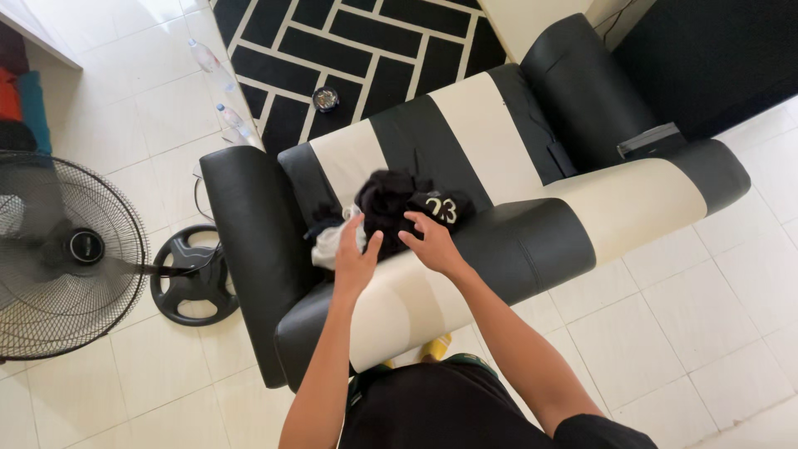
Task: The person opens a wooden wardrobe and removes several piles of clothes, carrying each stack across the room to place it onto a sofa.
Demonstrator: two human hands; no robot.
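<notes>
A person's open right hand (432, 243) touches the near edge of a crumpled black garment (407, 208) heaped on the striped sofa (499, 141) seat near its left armrest, while the left hand (356, 258), also unclenched and empty, hovers beside it.

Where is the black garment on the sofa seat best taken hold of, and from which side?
Probably at the near edge of the black garment, coming from the front over the sofa backrest, where the left hand and right hand already reach. It lies crumpled in a loose heap, so a raised fold there offers the easiest pinch.
</notes>
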